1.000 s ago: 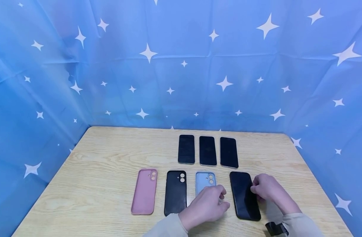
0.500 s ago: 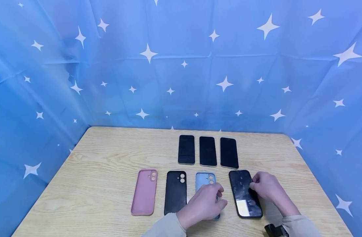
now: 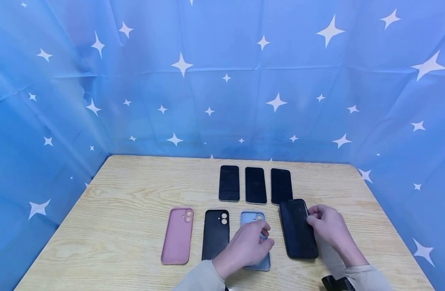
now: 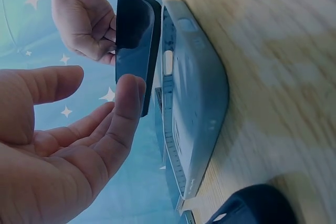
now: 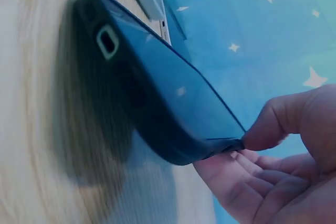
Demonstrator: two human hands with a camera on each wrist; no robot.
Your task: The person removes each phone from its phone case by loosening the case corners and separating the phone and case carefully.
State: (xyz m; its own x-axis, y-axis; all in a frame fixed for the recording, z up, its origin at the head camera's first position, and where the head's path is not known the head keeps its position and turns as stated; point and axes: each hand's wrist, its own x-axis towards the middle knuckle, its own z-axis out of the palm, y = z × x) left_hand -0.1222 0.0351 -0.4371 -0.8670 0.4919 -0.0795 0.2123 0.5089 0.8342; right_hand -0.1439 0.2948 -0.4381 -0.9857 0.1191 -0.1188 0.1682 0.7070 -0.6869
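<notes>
My right hand (image 3: pixel 331 226) pinches the right edge of a phone in a dark case (image 3: pixel 298 232), thumb on the screen side and fingers beneath. In the right wrist view that cased phone (image 5: pixel 168 87) is tilted and raised over the table, its charging-port end toward the camera. My left hand (image 3: pixel 244 244) hovers above a light blue phone case (image 3: pixel 260 266), hiding its middle. In the left wrist view the left hand's fingers (image 4: pixel 113 135) are loosely bent with nothing between them, and the blue case (image 4: pixel 197 98) lies apart from them.
Left of the blue case lie a black phone case (image 3: pixel 215 234) and a pink phone case (image 3: pixel 177 236), both hollow side up. Three dark-screened phones (image 3: pixel 229 183) lie in a row behind. Starry blue cloth (image 3: pixel 222 93) hangs around the wooden table (image 3: pixel 113 226).
The cased phone has risen off the table and moved away from me in my right hand, overlapping the rightmost back phone in view. My left hand has shifted slightly left.
</notes>
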